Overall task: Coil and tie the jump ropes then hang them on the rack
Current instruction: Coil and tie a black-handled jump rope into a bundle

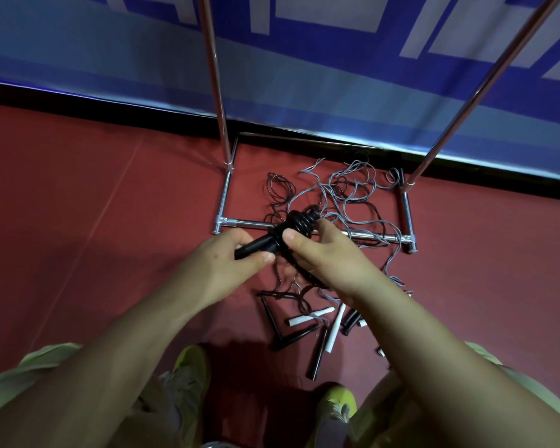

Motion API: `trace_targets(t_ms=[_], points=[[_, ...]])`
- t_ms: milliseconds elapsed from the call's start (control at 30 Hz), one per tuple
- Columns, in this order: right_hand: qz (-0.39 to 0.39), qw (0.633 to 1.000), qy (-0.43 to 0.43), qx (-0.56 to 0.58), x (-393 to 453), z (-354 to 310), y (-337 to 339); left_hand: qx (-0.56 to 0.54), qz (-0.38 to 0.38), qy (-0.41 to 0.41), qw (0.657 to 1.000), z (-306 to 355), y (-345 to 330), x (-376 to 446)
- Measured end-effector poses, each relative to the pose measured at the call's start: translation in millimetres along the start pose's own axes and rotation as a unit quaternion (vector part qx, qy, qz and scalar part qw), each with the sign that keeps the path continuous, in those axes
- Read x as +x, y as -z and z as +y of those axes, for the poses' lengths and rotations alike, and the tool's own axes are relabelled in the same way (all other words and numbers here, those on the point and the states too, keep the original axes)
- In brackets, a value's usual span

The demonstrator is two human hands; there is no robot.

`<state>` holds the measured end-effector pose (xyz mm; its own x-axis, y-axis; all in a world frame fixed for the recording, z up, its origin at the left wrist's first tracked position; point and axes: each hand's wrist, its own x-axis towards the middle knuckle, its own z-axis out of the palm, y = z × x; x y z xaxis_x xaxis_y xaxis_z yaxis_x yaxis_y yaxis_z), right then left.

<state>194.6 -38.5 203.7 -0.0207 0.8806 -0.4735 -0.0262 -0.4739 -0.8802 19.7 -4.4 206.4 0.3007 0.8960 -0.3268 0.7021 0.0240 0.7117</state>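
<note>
Looking straight down at a red floor [78,221]. Left hand [227,263] curled around a black handle [256,245], thumb and fingers pinching it near the free end. Right hand [324,253] closed on the black rope coil [301,221] wound tight around the far end of that handle, thumb on top, a loop of the same rope hanging down under the palm. All held up in the air, just above the front bar of a metal rack [369,236], whose base frame sits on the floor with two shiny poles running up out of view. Messy tangle of loose ropes [346,195], grey and black, dumped on the floor inside the frame and spilling toward the feet. Bunch of spare handles [307,331], black and white, lying scattered closer in. Yellow-green shoes [191,370] at the bottom, blue banner [304,76] along the back.
</note>
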Motion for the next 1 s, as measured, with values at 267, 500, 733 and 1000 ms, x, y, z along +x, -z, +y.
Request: trace_targets(t_ms=[267,500,733,1000], points=[[-0.028,0.997,0.077,-0.006,-2,-5,-1,-0.225,-0.131,0.066,0.963,5,11,0],[-0.111,0.98,0.108,0.128,0,-4,1,-0.377,-0.33,0.208,0.84,14,27,-3],[-0.066,0.995,0.057,-0.046,-2,-5,6,-0.35,-0.285,0.196,0.87,11,20,-2],[-0.02,0.982,-0.013,-0.188,-3,-5,7,-0.302,-0.242,0.197,0.901,12,11,-2]])
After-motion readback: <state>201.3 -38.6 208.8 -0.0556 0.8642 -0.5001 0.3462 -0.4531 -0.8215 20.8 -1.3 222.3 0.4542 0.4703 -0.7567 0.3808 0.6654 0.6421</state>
